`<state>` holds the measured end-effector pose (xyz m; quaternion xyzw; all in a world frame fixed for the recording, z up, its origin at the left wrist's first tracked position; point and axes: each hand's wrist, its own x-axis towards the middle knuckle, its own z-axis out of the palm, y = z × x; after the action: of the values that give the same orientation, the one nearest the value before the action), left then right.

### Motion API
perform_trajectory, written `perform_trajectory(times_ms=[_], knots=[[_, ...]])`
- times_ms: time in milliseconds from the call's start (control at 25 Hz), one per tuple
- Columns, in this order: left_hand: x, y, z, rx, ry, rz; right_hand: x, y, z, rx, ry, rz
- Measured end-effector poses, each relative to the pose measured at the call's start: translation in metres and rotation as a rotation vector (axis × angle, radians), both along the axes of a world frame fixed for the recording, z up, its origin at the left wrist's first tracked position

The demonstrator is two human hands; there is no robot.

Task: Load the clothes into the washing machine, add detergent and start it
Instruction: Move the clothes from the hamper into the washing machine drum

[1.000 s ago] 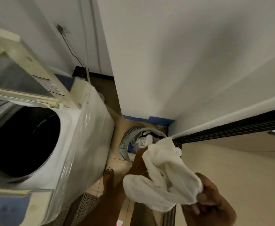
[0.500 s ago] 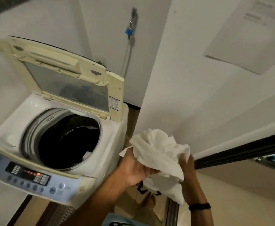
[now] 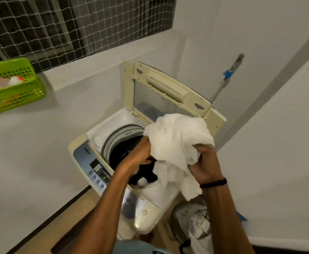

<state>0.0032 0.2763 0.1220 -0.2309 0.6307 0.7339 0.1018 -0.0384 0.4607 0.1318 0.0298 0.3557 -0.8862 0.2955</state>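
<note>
Head view is showing me both hands over the open washer (image 3: 113,121), and I am holding a white cloth (image 3: 177,140) bunched between them, just above the right side of the drum (image 3: 120,154). My left hand (image 3: 140,158) is gripping the cloth's left edge over the dark opening; my right hand (image 3: 203,165) is clutching the other side, its fingers (image 3: 202,152) curled tight into the folds. The cloth's lower tail is hanging outside the rim, down the washer's right flank and above the bin (image 3: 179,217) on the floor, where more clothes are waiting. That tail is what is worrying me: if I am letting go from here, it is likely dragging the cloth over the edge or lying across the rim, where the lid (image 3: 168,88) could trap it. My left forearm is also passing close over the panel (image 3: 97,167), so a careless dip is risking a stray button press. A small white item seems to be lying in the drum already.
</note>
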Motion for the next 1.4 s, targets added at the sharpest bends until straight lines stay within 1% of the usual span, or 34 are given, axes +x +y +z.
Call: perform_trajectory(times_ms=[40, 120, 160, 240, 360, 400, 440, 480, 520, 560, 600, 640, 720, 840, 920, 1000, 1040, 1120, 1160, 1280, 1400], knots=[[0.001, -0.013, -0.001, 0.072, 0.013, -0.042, -0.011, -0.015, 0.005, 0.022, 0.007, -0.013], [-0.001, -0.036, -0.008, 0.164, 0.046, -0.079, -0.025, -0.046, 0.011, 0.024, 0.013, 0.06], [-0.004, -0.044, -0.015, 0.157, 0.068, -0.052, -0.027, -0.056, 0.007, 0.005, -0.018, 0.084], [-0.01, -0.055, -0.014, 0.102, 0.092, 0.049, -0.032, -0.067, -0.001, -0.014, -0.011, 0.151], [-0.012, -0.073, -0.022, -0.048, 0.063, 0.19, -0.041, -0.08, -0.019, 0.126, -0.007, 0.14], [-0.011, -0.075, -0.028, -0.075, 0.052, 0.204, -0.041, -0.085, -0.027, 0.239, 0.034, 0.138], [-0.009, -0.077, -0.038, -0.148, 0.026, 0.196, -0.042, -0.087, -0.038, 0.437, 0.063, 0.116], [-0.009, -0.08, -0.053, -0.269, -0.024, 0.162, -0.044, -0.086, -0.052, 0.675, 0.108, 0.103], [-0.007, -0.082, -0.07, -0.432, -0.099, 0.091, -0.046, -0.081, -0.068, 0.905, 0.171, 0.117], [-0.004, -0.083, -0.087, -0.572, -0.186, 0.016, -0.047, -0.073, -0.086, 1.076, 0.225, 0.161], [-0.002, -0.081, -0.108, -0.638, -0.274, -0.021, -0.047, -0.063, -0.104, 1.175, 0.232, 0.205], [0.002, -0.073, -0.125, -0.642, -0.339, -0.031, -0.046, -0.053, -0.121, 1.192, 0.192, 0.225], [0.012, -0.041, -0.142, -0.576, -0.357, -0.019, -0.037, -0.03, -0.145, 1.137, 0.065, 0.195], [0.02, 0.023, -0.149, -0.506, -0.276, -0.099, -0.015, 0.009, -0.166, 1.034, -0.093, 0.128], [0.025, 0.061, -0.15, -0.499, -0.204, -0.193, -0.002, 0.042, -0.182, 1.055, -0.164, 0.061], [0.029, 0.094, -0.152, -0.467, -0.191, -0.297, 0.011, 0.081, -0.207, 1.113, -0.226, 0.032], [0.032, 0.108, -0.154, -0.447, -0.215, -0.357, 0.02, 0.103, -0.227, 1.162, -0.244, 0.046], [0.039, 0.133, -0.166, -0.43, -0.27, -0.495, 0.041, 0.155, -0.293, 1.278, -0.297, 0.137], [0.042, 0.147, -0.174, -0.436, -0.294, -0.583, 0.057, 0.184, -0.328, 1.298, -0.371, 0.154], [0.048, 0.18, -0.196, -0.507, -0.39, -0.758, 0.108, 0.233, -0.347, 1.251, -0.642, 0.109], [0.047, 0.215, -0.232, -0.565, -0.508, -0.837, 0.135, 0.264, -0.356, 1.154, -0.798, 0.053]])
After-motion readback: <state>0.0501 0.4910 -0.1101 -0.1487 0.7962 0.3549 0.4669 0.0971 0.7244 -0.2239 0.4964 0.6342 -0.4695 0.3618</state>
